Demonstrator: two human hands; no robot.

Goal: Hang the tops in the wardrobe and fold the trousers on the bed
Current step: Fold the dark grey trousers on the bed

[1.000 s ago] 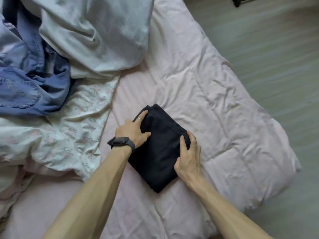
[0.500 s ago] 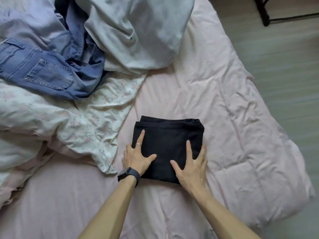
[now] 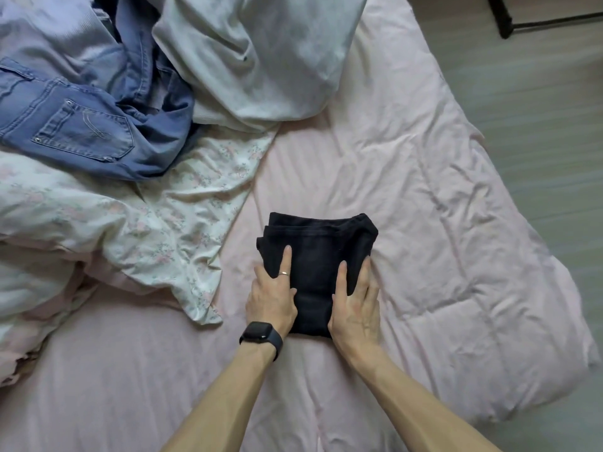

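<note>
Black trousers [image 3: 321,256] folded square on the pink bed [image 3: 424,190] | left hand [image 3: 272,300] and right hand [image 3: 355,308] press flat on them, fingers straight | blue jeans [image 3: 81,125] lie crumpled, likely next

A bed [image 3: 424,197] fills most of the view, spread with a pale pink quilted cover that is creased all over. Its edge runs from 1 o'clock down to 4 o'clock.

Just toward 6 o'clock from the middle, a pair of black trousers [image 3: 321,246] lies straight on the pink cover, folded into a small neat block with its layered edges toward 12 o'clock.

At 9 o'clock a rumpled white floral duvet [image 3: 156,223] lies on the cover, one corner reaching near the trousers without touching them. Blue jeans [image 3: 81,128] lie crumpled on the duvet at 10 o'clock. At 12 o'clock a pale grey garment [image 3: 261,60] lies bunched, its lower edge on the pink cover.
</note>
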